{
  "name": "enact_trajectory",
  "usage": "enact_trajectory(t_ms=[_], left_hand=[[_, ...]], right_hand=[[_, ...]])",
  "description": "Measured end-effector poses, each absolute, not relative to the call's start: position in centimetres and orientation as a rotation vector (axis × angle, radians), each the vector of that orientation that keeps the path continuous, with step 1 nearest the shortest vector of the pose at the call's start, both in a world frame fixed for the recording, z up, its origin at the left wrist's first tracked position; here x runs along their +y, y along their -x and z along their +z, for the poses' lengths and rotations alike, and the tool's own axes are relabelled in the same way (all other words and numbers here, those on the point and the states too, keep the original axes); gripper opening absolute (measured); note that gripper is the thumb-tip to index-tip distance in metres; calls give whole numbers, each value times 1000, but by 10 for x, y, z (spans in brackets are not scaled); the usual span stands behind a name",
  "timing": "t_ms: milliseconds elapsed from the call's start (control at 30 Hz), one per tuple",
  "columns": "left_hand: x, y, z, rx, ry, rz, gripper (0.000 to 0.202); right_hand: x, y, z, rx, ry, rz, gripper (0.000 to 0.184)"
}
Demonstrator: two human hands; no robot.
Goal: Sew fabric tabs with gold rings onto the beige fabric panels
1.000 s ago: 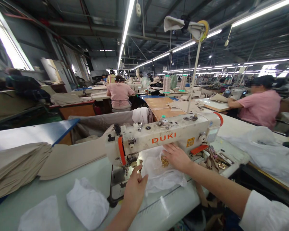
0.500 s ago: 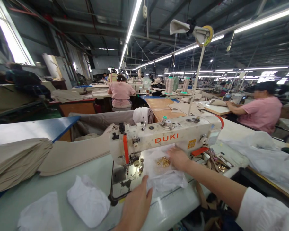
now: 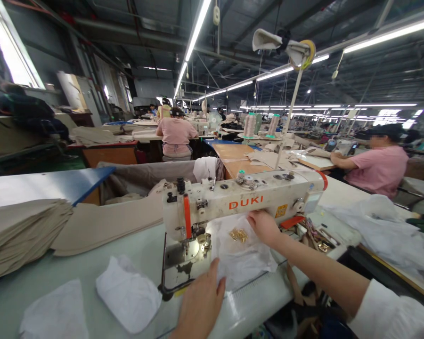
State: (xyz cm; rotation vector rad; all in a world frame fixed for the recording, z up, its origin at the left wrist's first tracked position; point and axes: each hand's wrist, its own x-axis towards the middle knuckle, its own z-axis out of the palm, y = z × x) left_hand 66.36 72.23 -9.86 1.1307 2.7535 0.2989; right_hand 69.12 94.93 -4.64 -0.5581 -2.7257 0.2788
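Observation:
A thin white cloth [image 3: 233, 259] lies under the arm of a white sewing machine [image 3: 212, 202], to the right of its needle plate. A small heap of gold-coloured metal pieces [image 3: 239, 235] rests on it. My right hand [image 3: 264, 228] is at the cloth's far right side, fingers curled and pinching its edge beside the heap. At the near left side of the cloth is my left hand [image 3: 202, 299], with fingers stretched out and thumb apart. Its fingertips are close to the cloth's edge and grip nothing that shows.
Two folded white pieces [image 3: 128, 293] lie on the table at left, near stacked beige panels [image 3: 24, 230]. A tray of small tools and metal parts [image 3: 320, 238] sits at the machine's right. White sheeting [image 3: 378, 230] lies farther right. Co-workers sit beyond.
The right hand has shifted slightly at the cloth's far edge, and the gold pieces show more clearly. My left hand stays nearly in place. The view has moved slightly.

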Motion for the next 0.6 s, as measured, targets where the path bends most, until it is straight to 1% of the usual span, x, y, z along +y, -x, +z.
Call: enact_trajectory(t_ms=[200,300,367,467,600], left_hand=[[721,-662,-103,2744,-1154,342,45],[721,-663,-103,2726,-1134,334,46],[721,-663,-101,2718,-1128,332,46],[721,-664,-99,2719,-1124,328,46],[721,-664,-98,2721,-1116,308,46]], right_hand=[[952,-688,-51,-2414,655,784,24],[951,-686,-55,-2207,649,1009,24],[947,-685,-57,-2082,626,1137,27],[939,-686,-59,-1931,600,1274,34],[930,-691,-58,-1802,584,1333,35]])
